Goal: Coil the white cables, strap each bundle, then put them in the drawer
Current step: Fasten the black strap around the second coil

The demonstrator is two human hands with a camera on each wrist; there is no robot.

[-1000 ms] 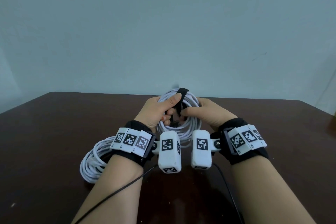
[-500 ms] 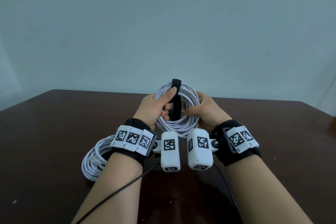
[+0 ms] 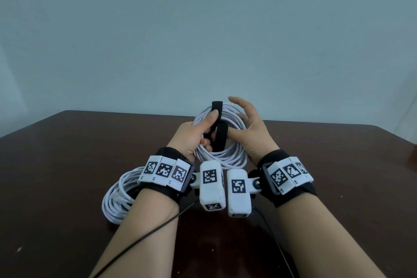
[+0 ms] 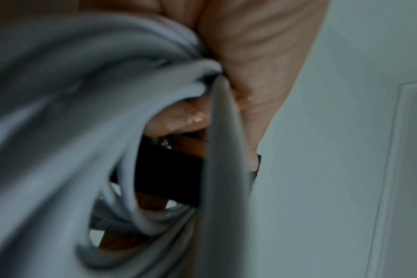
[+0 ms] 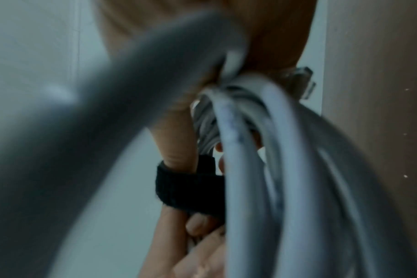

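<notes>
A coil of white cable [image 3: 225,156] is held upright above the dark table [image 3: 67,153]. My left hand [image 3: 208,128] grips the coil's left side, its thumb pinning a black strap [image 3: 220,137] that loops over the top strands. The fingers of my right hand [image 3: 237,119] are spread behind the coil's right side, and its thumb presses on the strap. In the left wrist view the strap [image 4: 164,173] crosses inside the blurred coil [image 4: 83,112]. The right wrist view has the thumb on the strap [image 5: 188,188] beside the cable strands [image 5: 274,169].
A second white coil [image 3: 117,196] lies on the table under my left forearm. A clear cable plug [image 5: 300,80] sticks out by my right palm. Thin black leads [image 3: 146,232] trail from the wrist cameras toward me. A pale wall stands behind the table.
The coil has been raised and tilted upright. My right hand has let go of its pinch on the strap and spread its fingers; the left hand still holds the coil and strap.
</notes>
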